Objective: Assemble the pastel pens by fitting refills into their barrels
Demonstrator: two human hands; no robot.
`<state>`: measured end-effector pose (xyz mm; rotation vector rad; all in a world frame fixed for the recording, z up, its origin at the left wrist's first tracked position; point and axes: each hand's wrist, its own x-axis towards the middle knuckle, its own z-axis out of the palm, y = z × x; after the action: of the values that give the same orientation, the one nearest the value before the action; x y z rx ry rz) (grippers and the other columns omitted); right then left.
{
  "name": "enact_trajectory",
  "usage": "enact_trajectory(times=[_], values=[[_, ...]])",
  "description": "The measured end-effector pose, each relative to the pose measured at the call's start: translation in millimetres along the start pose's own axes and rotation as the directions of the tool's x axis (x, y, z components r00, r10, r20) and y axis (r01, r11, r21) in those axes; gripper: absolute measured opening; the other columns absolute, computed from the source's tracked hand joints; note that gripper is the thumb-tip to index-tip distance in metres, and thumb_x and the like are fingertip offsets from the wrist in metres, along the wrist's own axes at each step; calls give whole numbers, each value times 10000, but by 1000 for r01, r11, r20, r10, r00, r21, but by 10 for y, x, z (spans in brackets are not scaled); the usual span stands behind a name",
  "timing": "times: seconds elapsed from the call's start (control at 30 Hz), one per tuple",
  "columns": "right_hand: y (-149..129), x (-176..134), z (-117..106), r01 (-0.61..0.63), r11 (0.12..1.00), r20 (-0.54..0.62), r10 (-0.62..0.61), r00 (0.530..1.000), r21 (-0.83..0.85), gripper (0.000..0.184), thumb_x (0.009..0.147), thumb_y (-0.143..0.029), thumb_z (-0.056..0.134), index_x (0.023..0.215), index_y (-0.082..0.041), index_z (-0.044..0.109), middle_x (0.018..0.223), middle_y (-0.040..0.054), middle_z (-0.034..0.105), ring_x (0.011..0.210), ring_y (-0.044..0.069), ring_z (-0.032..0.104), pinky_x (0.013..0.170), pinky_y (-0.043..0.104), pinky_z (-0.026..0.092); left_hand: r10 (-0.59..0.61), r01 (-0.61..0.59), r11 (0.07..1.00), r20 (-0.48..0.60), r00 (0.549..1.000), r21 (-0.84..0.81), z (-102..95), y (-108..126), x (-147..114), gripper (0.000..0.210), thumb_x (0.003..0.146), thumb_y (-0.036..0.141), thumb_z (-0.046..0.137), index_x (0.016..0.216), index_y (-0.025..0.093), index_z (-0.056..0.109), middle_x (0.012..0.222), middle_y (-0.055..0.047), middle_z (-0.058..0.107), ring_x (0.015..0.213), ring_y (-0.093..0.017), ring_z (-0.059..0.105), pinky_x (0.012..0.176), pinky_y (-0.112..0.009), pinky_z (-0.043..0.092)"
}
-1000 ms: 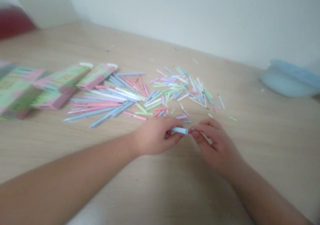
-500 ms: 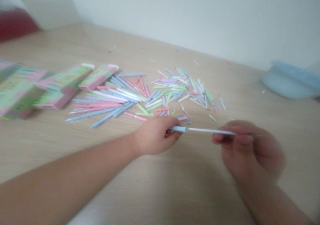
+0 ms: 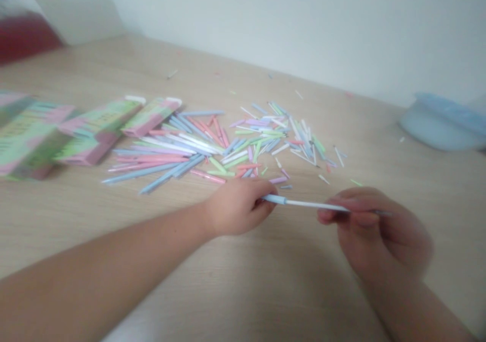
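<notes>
My left hand point(image 3: 243, 205) is closed around a light-blue pen barrel point(image 3: 275, 199), whose open end sticks out to the right past thumb and forefinger. Between the fingertips of my right hand point(image 3: 374, 228) is a thin white pen refill point(image 3: 315, 205). The refill's left tip meets the barrel's mouth, roughly in line with it; how far inside it reaches I cannot tell. Just behind my left hand lies a pile of small pen parts point(image 3: 246, 149) in blue, green, pink, white and lilac. Longer pastel pen barrels point(image 3: 152, 158) fan out to the left of it.
Several green-and-pink boxes point(image 3: 28, 134) lie at the left of the wooden table point(image 3: 228, 281). A pale-blue pouch-like thing point(image 3: 444, 121) rests at the right near the wall. A red object point(image 3: 28, 38) and a pale panel point(image 3: 79, 20) are at the back left.
My right hand has moved slightly left with the refill. The gap between the refill's tip and the blue barrel's mouth has closed. My left hand has stayed nearly still.
</notes>
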<state>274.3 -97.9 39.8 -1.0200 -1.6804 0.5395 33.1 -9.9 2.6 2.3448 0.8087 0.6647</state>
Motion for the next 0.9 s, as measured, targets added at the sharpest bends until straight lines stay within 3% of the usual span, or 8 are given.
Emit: enact_trajectory(times=[0.17, 0.3, 0.5, 0.6, 0.8, 0.9], values=[[28, 28, 132, 95, 991, 129, -83, 988, -89, 264, 1003, -147, 571, 1155, -299, 724, 1049, 58, 688, 780, 170, 726, 637, 313, 631, 29, -31, 998, 25, 999, 51, 13, 2, -15, 178, 931, 220, 525, 1012, 216, 683, 937, -32, 714, 896, -197, 671, 780, -307, 480], [88, 26, 158, 206, 962, 167, -176, 970, -181, 323, 950, -85, 620, 1196, -277, 703, 1029, 45, 700, 786, 151, 723, 677, 282, 620, -4, 3, 998, 16, 1000, 56, 9, 13, -12, 178, 948, 236, 510, 1011, 220, 676, 941, -28, 718, 890, -194, 677, 767, -303, 482], [129, 19, 196, 153, 981, 267, -116, 957, -122, 337, 954, -77, 610, 1216, -279, 676, 1021, 24, 721, 850, 153, 738, 704, 266, 610, 25, -28, 997, 46, 999, 74, 13, 47, -16, 167, 943, 285, 525, 988, 225, 674, 900, -18, 720, 858, -200, 681, 733, -309, 457], [135, 21, 215, 185, 973, 279, -140, 950, -140, 363, 946, -71, 623, 1239, -279, 676, 1047, 25, 718, 886, 146, 729, 750, 259, 605, 43, -46, 997, 45, 998, 57, -5, 48, -21, 176, 948, 322, 533, 957, 211, 669, 872, -23, 710, 830, -196, 666, 713, -307, 435], [132, 40, 181, 253, 940, 322, -172, 931, -230, 366, 947, -91, 635, 1260, -277, 673, 1077, 33, 714, 934, 144, 708, 804, 243, 591, 152, -152, 987, 6, 988, -46, -52, 20, -48, 407, 998, 536, 471, 800, 190, 549, 754, -15, 603, 683, -150, 539, 620, -289, 342], [170, 23, 165, 233, 948, 369, -142, 919, -216, 396, 955, -126, 648, 1309, -305, 647, 1127, 34, 713, 990, 161, 712, 848, 262, 600, 109, -109, 994, -21, 994, -24, -45, 18, -52, 444, 999, 538, 484, 727, 187, 511, 677, 3, 544, 635, -134, 484, 601, -286, 297]])
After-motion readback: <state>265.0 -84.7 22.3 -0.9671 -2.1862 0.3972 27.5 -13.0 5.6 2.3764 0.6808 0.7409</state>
